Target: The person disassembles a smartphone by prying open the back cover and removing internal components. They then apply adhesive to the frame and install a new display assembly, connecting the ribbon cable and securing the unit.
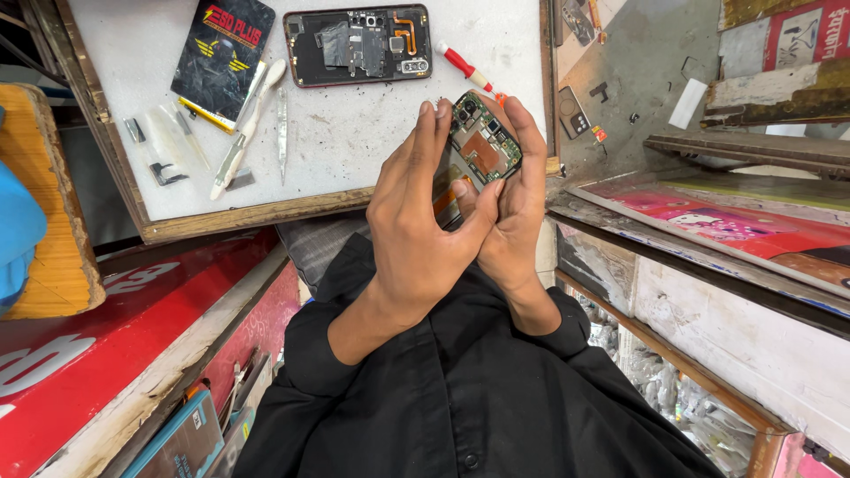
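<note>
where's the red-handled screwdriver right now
In the head view, the red-handled screwdriver lies on the white work board, upper centre, just right of the opened phone body and above the person's hands.

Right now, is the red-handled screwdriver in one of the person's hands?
No: the red-handled screwdriver lies on the white work board, while both hands grip the opened phone.
</note>
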